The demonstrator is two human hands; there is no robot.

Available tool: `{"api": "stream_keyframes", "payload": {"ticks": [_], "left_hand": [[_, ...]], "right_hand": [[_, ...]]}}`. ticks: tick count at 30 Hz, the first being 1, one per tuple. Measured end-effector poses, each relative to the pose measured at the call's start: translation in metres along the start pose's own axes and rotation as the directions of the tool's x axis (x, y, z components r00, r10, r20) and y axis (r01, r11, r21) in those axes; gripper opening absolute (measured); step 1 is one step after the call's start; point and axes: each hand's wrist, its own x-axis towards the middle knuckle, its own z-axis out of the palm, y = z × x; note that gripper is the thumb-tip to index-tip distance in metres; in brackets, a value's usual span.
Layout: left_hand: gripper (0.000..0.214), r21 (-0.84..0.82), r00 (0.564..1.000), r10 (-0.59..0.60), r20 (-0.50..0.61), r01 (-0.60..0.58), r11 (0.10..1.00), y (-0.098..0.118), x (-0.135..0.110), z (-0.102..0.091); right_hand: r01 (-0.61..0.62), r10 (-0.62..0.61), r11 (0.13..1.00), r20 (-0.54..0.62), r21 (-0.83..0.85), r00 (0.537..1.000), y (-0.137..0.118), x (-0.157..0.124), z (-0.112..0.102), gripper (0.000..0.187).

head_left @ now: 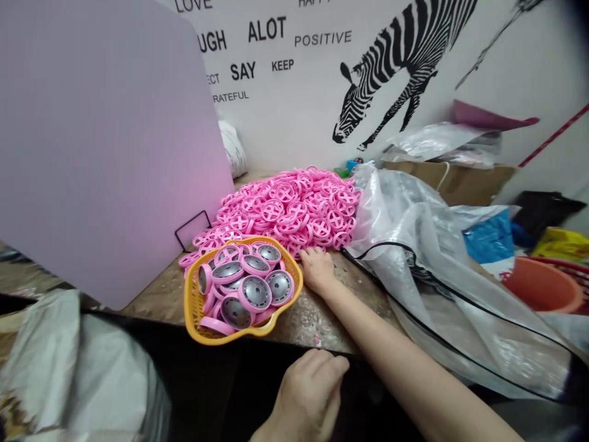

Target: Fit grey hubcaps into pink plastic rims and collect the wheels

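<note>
A large heap of pink plastic wheels [289, 209] lies on the worn tabletop [317, 319] against the wall. In front of it stands a yellow basket [193, 307] filled with pink wheels fitted with silver hubcaps [255, 291]. My right hand [316, 269] reaches across the table. Its fingers are curled down onto the near edge of the heap, just right of the basket, and whatever they grip is hidden. My left hand [309, 393] hangs below the table's front edge in a loose fist, its palm side out of sight.
A pink board [101, 141] on a black wire stand [193, 228] stands at the left. Crumpled clear plastic bags [427, 245] cover the right side, with a cardboard box [460, 178] behind and an orange basin [543, 285] beyond. A grey sack [78, 362] sits at lower left.
</note>
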Motion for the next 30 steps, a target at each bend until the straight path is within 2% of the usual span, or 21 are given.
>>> {"api": "stream_keyframes", "payload": {"ticks": [4,6,8,10,13,15,18,20,24,27,30], "left_hand": [[0.03,-0.062,0.998,-0.061,-0.008,0.061,0.996,-0.005,0.0,0.0],[0.027,-0.145,0.988,-0.155,-0.004,0.153,0.978,-0.006,0.001,0.0],[0.022,-0.261,0.953,-0.304,0.002,0.294,0.92,-0.007,0.003,0.001],[0.018,-0.407,0.871,-0.492,0.019,0.456,0.791,-0.008,0.007,0.001],[0.021,-0.624,0.675,-0.733,0.084,0.609,0.489,-0.01,0.015,0.003],[0.032,-0.732,0.567,-0.813,0.133,0.609,0.305,-0.011,0.021,0.003],[0.047,-0.835,0.492,-0.846,0.205,0.539,0.11,-0.011,0.03,0.0],[0.053,-0.865,0.481,-0.841,0.247,0.501,0.032,-0.01,0.037,-0.001],[0.044,-0.86,0.526,-0.784,0.329,0.51,-0.018,-0.006,0.05,0.003],[0.039,-0.831,0.548,-0.74,0.39,0.555,-0.027,-0.006,0.057,0.011],[0.039,-0.796,0.571,-0.708,0.416,0.604,0.019,-0.011,0.06,0.021]], "right_hand": [[0.008,-0.008,1.0,-0.002,0.005,1.0,0.004,0.003,0.0,0.032],[0.031,-0.031,0.999,-0.002,0.013,1.0,0.005,0.002,-0.002,0.029],[0.06,-0.06,0.998,0.001,0.023,0.998,0.006,-0.003,-0.006,0.028],[0.083,-0.083,0.996,0.0,0.033,0.997,0.009,-0.013,-0.011,0.026],[0.099,-0.098,0.994,-0.015,0.043,0.995,0.016,-0.036,-0.021,0.025],[0.13,-0.127,0.99,-0.053,0.061,0.99,0.022,-0.056,-0.029,0.023],[0.23,-0.213,0.969,-0.174,0.086,0.961,0.031,-0.088,-0.041,0.018],[0.318,-0.288,0.944,-0.253,0.088,0.924,0.034,-0.11,-0.048,0.018],[0.443,-0.391,0.891,-0.331,0.097,0.859,0.035,-0.149,-0.061,0.021],[0.439,-0.375,0.891,-0.355,0.116,0.856,0.036,-0.171,-0.072,0.022],[0.357,-0.254,0.908,-0.387,0.221,0.886,0.05,-0.184,-0.089,0.02]]}}
